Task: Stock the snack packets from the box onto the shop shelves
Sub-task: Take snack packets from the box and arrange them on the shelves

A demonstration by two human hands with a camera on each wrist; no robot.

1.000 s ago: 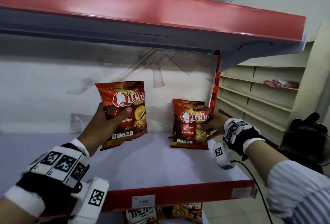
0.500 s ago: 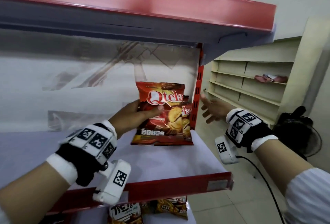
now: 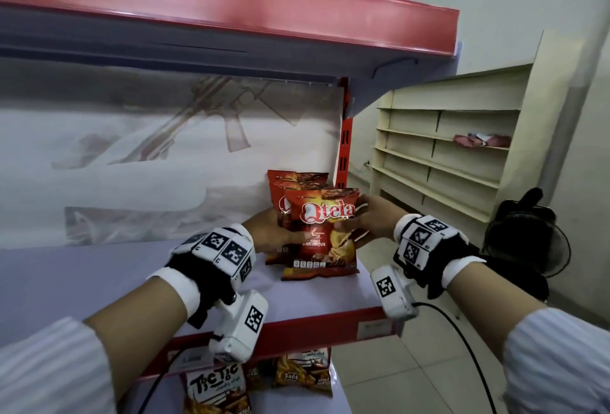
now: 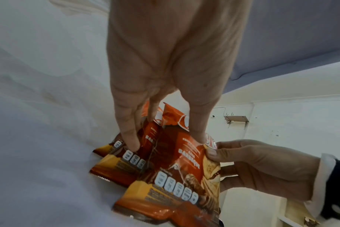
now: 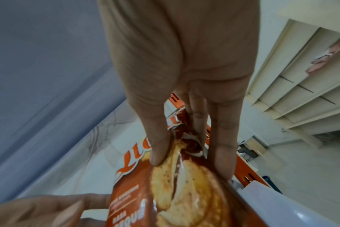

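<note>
Red Qtela barbeque snack packets (image 3: pixel 290 182) stand in a row at the right end of the white shelf (image 3: pixel 115 281). The front packet (image 3: pixel 321 235) stands upright on the shelf, just ahead of them. My left hand (image 3: pixel 270 232) pinches its left edge, thumb in front. My right hand (image 3: pixel 373 219) pinches its right edge. The left wrist view shows the front packet (image 4: pixel 171 176), my left hand (image 4: pixel 165 138) and my right hand (image 4: pixel 252 165). In the right wrist view my right hand (image 5: pixel 188 159) has its thumb on the packet (image 5: pixel 184 192) and fingers behind.
The upper shelf (image 3: pixel 231 1) with a red edge hangs close above. A red upright (image 3: pixel 343 136) bounds the shelf's right end. Tic Tic packets (image 3: pixel 214 387) and other snacks (image 3: pixel 303 370) sit on the shelf below. A cream shelving unit (image 3: pixel 445 156) and a black fan (image 3: pixel 525 232) stand to the right.
My left hand carried the packet to the right and down onto the shelf in front of the standing packets. My right hand came back in and took its right edge.
</note>
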